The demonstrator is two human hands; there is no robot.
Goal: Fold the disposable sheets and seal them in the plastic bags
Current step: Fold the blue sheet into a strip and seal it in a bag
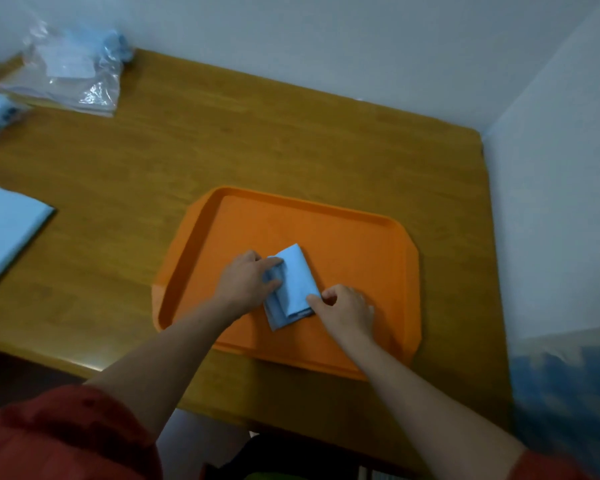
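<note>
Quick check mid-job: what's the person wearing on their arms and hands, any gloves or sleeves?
No gloves: the left hand and right hand are bare, with no rings or watch visible. Both forearms are uncovered. A red left sleeve and red right sleeve show only at the bottom corners.

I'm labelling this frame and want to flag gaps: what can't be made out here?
Head view only:
Folded sheet: left edge hidden under the left hand.
Right hand: pinching or just pressing, curled fingers hide it.
Plastic bags: blurred, contents and seals unclear.
Flat blue sheet: cut off by left edge.
Bluish blur at right edge: unidentifiable.
</note>
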